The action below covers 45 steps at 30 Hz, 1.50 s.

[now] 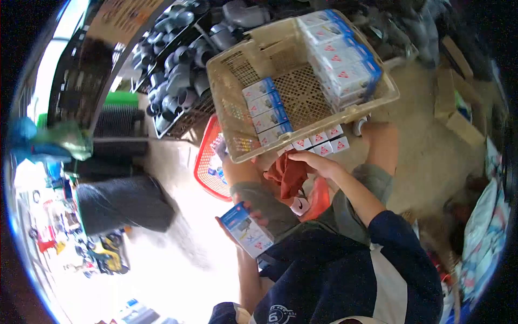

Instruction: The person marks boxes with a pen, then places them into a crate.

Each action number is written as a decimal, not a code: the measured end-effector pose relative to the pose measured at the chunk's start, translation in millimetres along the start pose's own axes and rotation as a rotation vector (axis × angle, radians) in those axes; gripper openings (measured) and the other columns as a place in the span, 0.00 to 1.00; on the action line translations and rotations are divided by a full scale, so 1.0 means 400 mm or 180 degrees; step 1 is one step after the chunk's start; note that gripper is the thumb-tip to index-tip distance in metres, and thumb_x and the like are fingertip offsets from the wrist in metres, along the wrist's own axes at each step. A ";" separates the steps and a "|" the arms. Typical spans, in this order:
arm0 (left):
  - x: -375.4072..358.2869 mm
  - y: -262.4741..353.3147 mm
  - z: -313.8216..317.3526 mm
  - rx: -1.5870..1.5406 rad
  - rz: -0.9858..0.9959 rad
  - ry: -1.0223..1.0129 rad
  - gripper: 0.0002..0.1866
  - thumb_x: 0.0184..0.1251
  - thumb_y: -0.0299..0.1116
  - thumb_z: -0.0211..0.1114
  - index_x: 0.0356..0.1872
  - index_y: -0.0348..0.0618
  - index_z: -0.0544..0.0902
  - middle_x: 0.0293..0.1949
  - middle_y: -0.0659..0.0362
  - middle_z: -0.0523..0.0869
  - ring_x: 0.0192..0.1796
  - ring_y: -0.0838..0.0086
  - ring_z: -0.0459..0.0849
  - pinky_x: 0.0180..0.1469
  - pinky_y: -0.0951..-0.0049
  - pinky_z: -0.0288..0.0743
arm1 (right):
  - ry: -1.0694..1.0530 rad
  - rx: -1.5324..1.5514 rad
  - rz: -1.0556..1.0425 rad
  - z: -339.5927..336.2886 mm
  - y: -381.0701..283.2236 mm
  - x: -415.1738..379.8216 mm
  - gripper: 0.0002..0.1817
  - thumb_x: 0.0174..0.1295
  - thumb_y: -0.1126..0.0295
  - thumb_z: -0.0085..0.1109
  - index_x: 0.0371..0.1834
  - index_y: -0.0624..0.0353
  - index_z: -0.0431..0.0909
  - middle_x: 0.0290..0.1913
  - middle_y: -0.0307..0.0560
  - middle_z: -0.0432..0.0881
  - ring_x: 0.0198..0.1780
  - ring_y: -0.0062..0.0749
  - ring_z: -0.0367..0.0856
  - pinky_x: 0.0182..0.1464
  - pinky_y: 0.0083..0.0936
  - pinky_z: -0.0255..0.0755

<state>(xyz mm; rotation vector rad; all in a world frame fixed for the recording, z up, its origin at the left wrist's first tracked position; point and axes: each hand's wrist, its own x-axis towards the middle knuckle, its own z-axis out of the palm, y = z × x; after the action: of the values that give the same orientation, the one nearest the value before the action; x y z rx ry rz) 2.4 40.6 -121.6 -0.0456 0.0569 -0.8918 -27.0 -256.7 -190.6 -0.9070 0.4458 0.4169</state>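
Observation:
A blue and white box [246,229] is in my left hand [258,216], its fingers wrapped round the sides, beside my left thigh. My right hand [315,162] grips a reddish-brown cloth [288,175] between my knees, just below the crate's near edge. The large tan plastic crate [318,125] holds a short row of similar boxes [268,110] on its left and a taller stack of boxes [345,65] on its right. More white boxes [322,144] lie on the floor under the crate's near rim.
A red basket [204,167] with small items stands left of the crate. Grey pipe fittings [181,81] fill black crates behind it. An open cardboard box [458,110] is at the right. A dark mesh-covered bin [124,204] and a parked motorbike [108,254] are at the left.

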 end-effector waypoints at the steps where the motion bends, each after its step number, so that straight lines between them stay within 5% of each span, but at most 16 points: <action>1: -0.008 -0.001 -0.019 -0.0193 -0.0072 0.0117 0.48 0.66 0.68 0.59 0.77 0.45 0.60 0.65 0.51 0.72 0.66 0.50 0.73 0.64 0.35 0.68 | -0.0042 0.0433 0.0228 0.006 -0.005 -0.007 0.30 0.71 0.47 0.58 0.65 0.59 0.73 0.62 0.46 0.80 0.61 0.34 0.79 0.64 0.34 0.70; 2: -0.015 -0.002 -0.041 -0.0390 -0.0150 0.0241 0.49 0.66 0.68 0.59 0.77 0.43 0.59 0.65 0.51 0.73 0.65 0.50 0.75 0.63 0.37 0.69 | 0.0006 0.0500 0.0219 0.017 -0.005 -0.014 0.30 0.71 0.47 0.58 0.66 0.57 0.72 0.61 0.45 0.80 0.60 0.34 0.79 0.65 0.34 0.70; 3: -0.013 0.026 -0.070 0.0379 -0.0335 0.0332 0.48 0.68 0.67 0.57 0.77 0.39 0.59 0.65 0.50 0.75 0.59 0.50 0.80 0.60 0.46 0.75 | 0.0055 0.0571 0.0214 0.026 -0.002 -0.020 0.30 0.70 0.47 0.59 0.67 0.54 0.72 0.61 0.44 0.80 0.60 0.34 0.79 0.66 0.34 0.69; 6: 0.040 0.017 -0.059 0.2130 -0.0238 0.1334 0.45 0.70 0.65 0.55 0.76 0.39 0.61 0.63 0.50 0.78 0.55 0.53 0.84 0.60 0.56 0.78 | 0.0076 0.0330 -0.0025 0.060 -0.003 -0.042 0.31 0.67 0.53 0.64 0.69 0.55 0.70 0.60 0.44 0.79 0.61 0.34 0.79 0.64 0.34 0.71; 9: 0.122 -0.013 -0.007 0.2581 -0.0457 0.1168 0.45 0.70 0.68 0.53 0.72 0.36 0.68 0.57 0.53 0.83 0.55 0.69 0.83 0.58 0.68 0.78 | 0.0082 0.0162 -0.0249 0.055 0.019 -0.028 0.31 0.65 0.61 0.66 0.70 0.57 0.69 0.63 0.46 0.77 0.63 0.35 0.77 0.64 0.34 0.72; 18: 0.132 0.011 -0.137 0.1960 -0.0576 0.1207 0.44 0.74 0.67 0.44 0.74 0.37 0.66 0.54 0.52 0.85 0.50 0.62 0.86 0.56 0.62 0.81 | 0.0155 0.0539 -0.0322 -0.010 0.064 0.006 0.28 0.65 0.66 0.56 0.71 0.52 0.68 0.60 0.45 0.77 0.61 0.32 0.77 0.59 0.28 0.73; 21: 0.134 0.012 -0.134 0.1573 -0.0509 0.1121 0.46 0.74 0.69 0.42 0.76 0.36 0.62 0.52 0.52 0.85 0.49 0.62 0.87 0.53 0.62 0.82 | 0.0157 0.0227 0.0081 -0.030 0.049 0.018 0.35 0.65 0.67 0.58 0.76 0.56 0.59 0.65 0.50 0.74 0.65 0.37 0.76 0.65 0.32 0.74; 24: 0.130 0.032 -0.160 0.1279 -0.0416 0.0900 0.46 0.74 0.68 0.43 0.76 0.37 0.63 0.51 0.54 0.86 0.48 0.59 0.88 0.51 0.62 0.84 | -0.0092 0.0324 -0.0191 -0.025 0.045 0.004 0.38 0.64 0.61 0.65 0.75 0.57 0.61 0.66 0.51 0.74 0.67 0.37 0.75 0.66 0.32 0.72; 27: 0.126 0.046 -0.169 0.1215 -0.0246 0.1128 0.48 0.73 0.70 0.43 0.78 0.37 0.58 0.49 0.51 0.85 0.47 0.58 0.87 0.48 0.59 0.83 | 0.0030 -0.1579 -0.1099 -0.013 0.051 -0.025 0.40 0.62 0.59 0.70 0.74 0.60 0.62 0.67 0.50 0.73 0.68 0.36 0.74 0.67 0.32 0.70; 30: 0.124 0.036 -0.168 0.1065 -0.0339 0.1018 0.49 0.71 0.71 0.44 0.79 0.39 0.56 0.48 0.48 0.85 0.46 0.56 0.86 0.47 0.56 0.83 | 0.0269 -0.1857 -0.1689 -0.001 0.062 -0.043 0.32 0.62 0.64 0.71 0.67 0.61 0.71 0.61 0.47 0.79 0.63 0.34 0.77 0.64 0.34 0.71; 34: 0.123 0.043 -0.191 0.1223 -0.0660 0.0826 0.49 0.71 0.72 0.44 0.80 0.42 0.56 0.47 0.45 0.85 0.43 0.52 0.86 0.47 0.54 0.82 | 0.0230 -0.2520 -0.1572 -0.040 0.075 -0.027 0.24 0.66 0.62 0.67 0.60 0.64 0.76 0.48 0.52 0.86 0.50 0.34 0.85 0.53 0.33 0.76; 36: 0.118 0.045 -0.201 0.1303 -0.0362 0.1230 0.49 0.71 0.72 0.44 0.80 0.43 0.56 0.46 0.43 0.85 0.41 0.51 0.86 0.46 0.54 0.82 | 0.0411 -0.2422 -0.1592 -0.051 0.082 -0.028 0.20 0.68 0.60 0.65 0.54 0.65 0.80 0.40 0.54 0.87 0.43 0.35 0.87 0.47 0.33 0.77; 39: 0.121 0.029 -0.190 0.1394 -0.0073 0.1484 0.48 0.71 0.72 0.43 0.79 0.42 0.58 0.47 0.42 0.85 0.40 0.52 0.87 0.45 0.54 0.83 | 0.0709 -0.2336 -0.1541 -0.057 0.061 -0.052 0.20 0.71 0.56 0.60 0.47 0.65 0.84 0.34 0.52 0.86 0.39 0.29 0.85 0.42 0.30 0.76; 45: 0.130 0.010 -0.148 0.1808 -0.0469 0.0929 0.46 0.73 0.67 0.46 0.76 0.34 0.61 0.54 0.51 0.85 0.48 0.58 0.88 0.52 0.59 0.83 | 0.0980 -0.0961 -0.1099 -0.101 0.079 -0.024 0.25 0.75 0.48 0.53 0.48 0.63 0.86 0.32 0.37 0.84 0.32 0.20 0.77 0.37 0.23 0.70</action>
<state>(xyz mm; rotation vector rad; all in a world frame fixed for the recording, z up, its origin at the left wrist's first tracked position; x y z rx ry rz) 33.8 1.8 -182.6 0.6172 0.0709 -1.0296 -59.2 -273.9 -228.0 -1.3253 0.5024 0.0242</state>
